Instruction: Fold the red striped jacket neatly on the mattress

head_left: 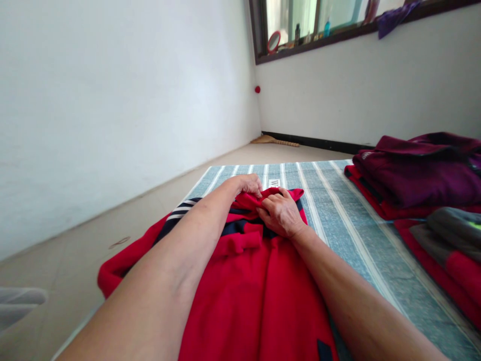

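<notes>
- Evidently, nearer than the left hand (pixel 249 184) and to its left, a white-striped part (pixel 181 212) of the red garment (pixel 233 293) spreads sideways.
- The left hand, fingers curled, has hold of the garment's far end; its fingertips are partly hidden.
- The garment lies beneath and between both hands, its long axis running from them back toward the person, its collar-like end pointing away.
- The right hand (pixel 281 214), just beside the left, is mostly closed, bunching that same end.
- The step looks like gathering or straightening this end; the next move probably calls for an even two-handed hold.
- Well right of the right hand, folded clothes (pixel 406 175) rest on the striped sheet (pixel 340 220).
</notes>
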Demonstrator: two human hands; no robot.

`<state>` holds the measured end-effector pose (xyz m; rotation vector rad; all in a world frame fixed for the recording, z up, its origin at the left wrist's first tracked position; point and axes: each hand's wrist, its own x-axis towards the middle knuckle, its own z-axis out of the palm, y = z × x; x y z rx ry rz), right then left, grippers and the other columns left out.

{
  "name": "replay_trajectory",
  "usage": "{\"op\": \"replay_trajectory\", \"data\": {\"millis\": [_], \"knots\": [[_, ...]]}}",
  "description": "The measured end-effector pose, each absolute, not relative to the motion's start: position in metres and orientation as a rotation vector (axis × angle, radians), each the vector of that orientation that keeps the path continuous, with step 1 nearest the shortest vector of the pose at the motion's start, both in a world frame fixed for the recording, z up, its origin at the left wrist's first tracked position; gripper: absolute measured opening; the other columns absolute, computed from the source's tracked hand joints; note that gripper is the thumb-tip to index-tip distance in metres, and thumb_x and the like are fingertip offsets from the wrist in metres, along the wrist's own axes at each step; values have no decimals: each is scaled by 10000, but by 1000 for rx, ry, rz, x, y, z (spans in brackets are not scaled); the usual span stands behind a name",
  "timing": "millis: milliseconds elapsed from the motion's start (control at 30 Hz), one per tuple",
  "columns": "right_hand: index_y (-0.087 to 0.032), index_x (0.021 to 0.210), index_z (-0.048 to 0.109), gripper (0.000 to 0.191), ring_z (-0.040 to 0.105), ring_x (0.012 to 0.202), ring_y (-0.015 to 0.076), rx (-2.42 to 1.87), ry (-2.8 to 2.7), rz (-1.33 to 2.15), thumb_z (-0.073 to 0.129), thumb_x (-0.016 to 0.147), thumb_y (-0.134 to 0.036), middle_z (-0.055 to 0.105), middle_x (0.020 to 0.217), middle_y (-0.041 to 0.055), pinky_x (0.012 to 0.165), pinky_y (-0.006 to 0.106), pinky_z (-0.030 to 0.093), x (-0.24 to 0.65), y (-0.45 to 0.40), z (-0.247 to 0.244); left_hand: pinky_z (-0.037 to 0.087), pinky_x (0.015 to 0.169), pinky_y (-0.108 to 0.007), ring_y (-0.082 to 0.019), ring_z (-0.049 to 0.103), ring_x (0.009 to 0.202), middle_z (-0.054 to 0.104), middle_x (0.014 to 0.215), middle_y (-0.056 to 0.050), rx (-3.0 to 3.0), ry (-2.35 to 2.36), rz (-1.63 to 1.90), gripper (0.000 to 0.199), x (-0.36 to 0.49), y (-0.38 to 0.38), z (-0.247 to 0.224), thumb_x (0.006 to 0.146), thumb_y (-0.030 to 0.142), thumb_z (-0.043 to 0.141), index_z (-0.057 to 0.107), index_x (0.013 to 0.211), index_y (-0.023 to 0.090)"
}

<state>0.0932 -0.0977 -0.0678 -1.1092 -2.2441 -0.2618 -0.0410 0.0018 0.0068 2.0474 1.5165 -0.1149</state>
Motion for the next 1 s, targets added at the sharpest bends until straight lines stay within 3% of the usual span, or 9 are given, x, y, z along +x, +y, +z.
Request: {"op": "replay_trajectory", "data": {"millis": [200,300,500,733,1000], "knots": [[-179,878,651,307,566,863,212,-1134,-2031,-260,460,917,-416,668,853,78,1000,394,264,103,-93,-63,351,534,-233,-126,449,536,522,426,37,2072,1547,-125,101,-38,2,5,522,97,689,620,502,167],[-173,911,655,272,572,899,229,-1264,-1816,-177,443,919,-344,672,891,98,948,385,330,117,-83,-66,376,568,-234,-138,475,570,532,441,36,2118,1602,-176,106,-35,2,7,516,119,726,634,515,171],[-155,1052,662,347,623,932,242,-1371,-1576,318,400,827,-181,693,985,103,840,353,453,139,-68,-77,421,611,-236,-155,524,602,583,500,31,2139,1636,-266,48,-30,-2,12,537,175,704,666,566,171],[-201,894,724,387,655,894,207,-1234,-1670,468,391,732,-91,722,883,16,843,309,483,146,-70,-77,445,635,-240,-180,581,652,588,510,22,2164,1653,-296,111,-27,-3,13,517,242,756,672,565,188],[-207,1014,710,504,636,925,192,-1095,-1809,530,423,643,-23,699,990,41,858,320,480,152,-62,-84,418,580,-224,-152,541,581,524,441,36,2178,1627,-229,85,-32,-7,11,541,207,738,659,526,181]]}}
